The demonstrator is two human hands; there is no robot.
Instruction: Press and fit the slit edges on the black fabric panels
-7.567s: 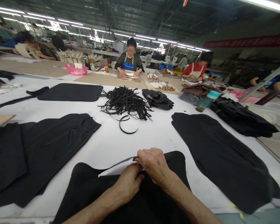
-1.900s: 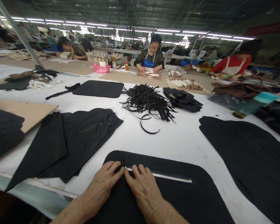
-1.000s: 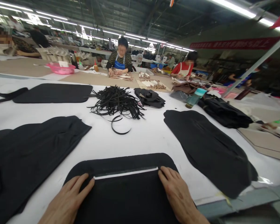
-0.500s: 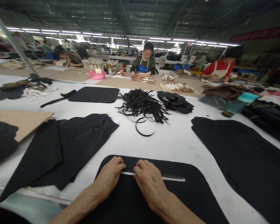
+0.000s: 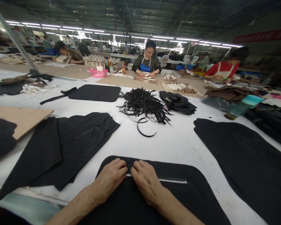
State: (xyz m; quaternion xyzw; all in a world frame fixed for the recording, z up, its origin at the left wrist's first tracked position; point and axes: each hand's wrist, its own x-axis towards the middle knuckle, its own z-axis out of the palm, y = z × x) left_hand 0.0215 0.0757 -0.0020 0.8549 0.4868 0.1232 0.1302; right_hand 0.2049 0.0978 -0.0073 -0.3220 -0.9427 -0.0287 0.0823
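Observation:
A black fabric panel [image 5: 178, 193] with rounded corners lies in front of me. A long narrow white line [image 5: 173, 180], a slot or a strip, runs across it near its far edge. My left hand [image 5: 113, 175] is closed, its fingertips pinching the panel at the line's left end. Close beside it, my right hand [image 5: 145, 178] has curled fingers pressed onto the panel along the same line. Both thumbs are mostly hidden. A small gap separates the two hands.
Black fabric pieces lie left [image 5: 77, 143] and right [image 5: 239, 150]. Beyond are a heap of black strips [image 5: 142, 104], another black panel [image 5: 95, 93] and a bottle with a turquoise lid [image 5: 244, 106]. Across the table, a person in a blue apron [image 5: 145, 67] handles brown pieces.
My right hand has slid slightly left along the white line, closer to my left hand. My left hand has shifted a little to the right. The panel stays in place.

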